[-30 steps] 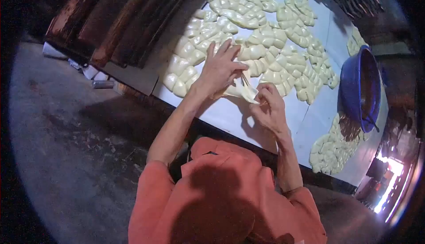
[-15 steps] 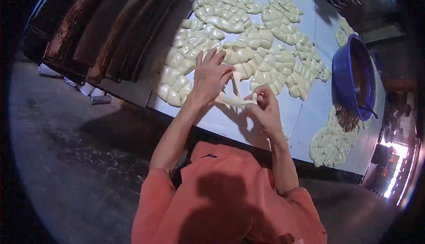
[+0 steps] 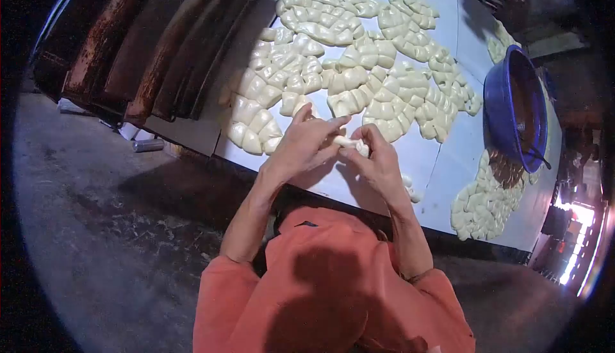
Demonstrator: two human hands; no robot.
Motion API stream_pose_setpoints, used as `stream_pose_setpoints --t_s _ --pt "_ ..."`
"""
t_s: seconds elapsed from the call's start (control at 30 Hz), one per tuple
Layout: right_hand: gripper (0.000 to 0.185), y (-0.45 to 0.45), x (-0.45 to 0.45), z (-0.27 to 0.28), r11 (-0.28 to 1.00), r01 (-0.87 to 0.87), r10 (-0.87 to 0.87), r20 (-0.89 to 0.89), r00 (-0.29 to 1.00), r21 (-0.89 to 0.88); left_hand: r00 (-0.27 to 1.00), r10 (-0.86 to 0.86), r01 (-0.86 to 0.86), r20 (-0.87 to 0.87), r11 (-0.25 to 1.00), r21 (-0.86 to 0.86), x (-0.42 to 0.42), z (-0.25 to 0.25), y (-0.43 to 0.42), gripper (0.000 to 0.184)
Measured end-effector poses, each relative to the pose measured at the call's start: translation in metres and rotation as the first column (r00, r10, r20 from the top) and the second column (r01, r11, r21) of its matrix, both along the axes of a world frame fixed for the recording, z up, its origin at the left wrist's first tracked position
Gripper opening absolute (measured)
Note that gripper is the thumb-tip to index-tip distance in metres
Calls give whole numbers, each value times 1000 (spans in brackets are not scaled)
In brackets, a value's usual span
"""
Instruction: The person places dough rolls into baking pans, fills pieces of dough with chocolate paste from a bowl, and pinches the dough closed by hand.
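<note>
Pinching a small dough piece [image 3: 348, 142] above the white tabletop [image 3: 442, 180] with your right hand [image 3: 382, 164], your left hand [image 3: 301, 148] close at its other end, grip unclear, you seem mid-shaping, which probably calls for gentle, even finger pressure.

The white table [image 3: 443, 173] bears a purple-blue basin [image 3: 503, 106]. Left of the basin spreads glossy dough [image 3: 349, 81] — many lumps in sheets; a smaller patch [image 3: 480, 209] lies just below it — scraps [image 3: 413, 195] well to its lower left.
</note>
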State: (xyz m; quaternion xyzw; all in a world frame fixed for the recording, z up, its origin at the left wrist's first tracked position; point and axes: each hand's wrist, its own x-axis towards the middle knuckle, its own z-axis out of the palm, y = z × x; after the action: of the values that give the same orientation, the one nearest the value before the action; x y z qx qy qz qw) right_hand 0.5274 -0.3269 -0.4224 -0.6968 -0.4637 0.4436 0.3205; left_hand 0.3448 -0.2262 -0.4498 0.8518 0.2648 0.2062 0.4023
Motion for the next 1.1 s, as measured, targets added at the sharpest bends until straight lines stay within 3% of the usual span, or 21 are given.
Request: stream_pose_setpoints --t_s 0.1,0.13,0.23,0.3,0.37,0.43,0.5,0.57,0.63,0.7,0.73,0.83,0.87,0.97,1.0,1.1 --pt "39 3 -2 5 980 -55 -4 297 955 191 999 18 -20 34 999 43 -4 -1 -3 52" --pt "39 3 -1 4 980 -52 -7 296 955 192 1000 16 -16 17 1000 -13 -4 1 -3 53" --pt "32 3 -3 13 998 -41 32 177 984 45 998 15 -16 69 1000 15 -2 6 -5 51" --pt "29 4 -7 20 996 90 -94 -233 968 -26 999 9 -8 51 1000 -11 3 11 -6 48" --pt "29 2 -4 9 994 104 -94 -257 962 27 999 -44 43 24 999 32 7 13 -6 46" --pt "31 0 1 6 978 -15 25 -42 999 207 998 -41 38 39 997 64 8 6 -3 41" --pt "31 -2 0 7 992 5 1 -48 999 126 998 -60 62 -27 994 90 5 3 0 35" --pt "32 -5 -5 2 975 144 -106 -217 970 169 996 -80 83 -46 993 80 3 5 1 29" --pt "33 -5 0 -2 974 110 -78 -166 983 197 994 -66 78 -86 986 145 1 7 -1 28" --pt "33 -4 3 5 999 21 -16 -148 989 35 991 -67 84 -118 986 143 0 13 -7 32" --pt "31 -4 -5 21 985 165 -169 -446 879 -50 991 -54 77 -125 979 189 0 15 -9 33" --pt "26 -4 -5 19 980 188 -196 -462 865 -63 990 -43 75 -133 966 249 -1 12 -12 31" --pt "20 -4 -2 17 991 132 -128 -303 944 -7 990 -33 77 -137 941 330 -1 9 -11 29" --pt "16 -9 6 12 999 47 -36 -331 943 24 992 -42 88 -118 904 419 -3 -1 -9 21" --pt "16 -11 6 18 994 97 -107 -484 869 -46 994 -31 74 -109 907 414 -5 -2 -10 20" --pt "17 -23 16 24 992 119 -119 -625 771 -41 991 52 3 -122 911 413 -14 -14 -13 17"
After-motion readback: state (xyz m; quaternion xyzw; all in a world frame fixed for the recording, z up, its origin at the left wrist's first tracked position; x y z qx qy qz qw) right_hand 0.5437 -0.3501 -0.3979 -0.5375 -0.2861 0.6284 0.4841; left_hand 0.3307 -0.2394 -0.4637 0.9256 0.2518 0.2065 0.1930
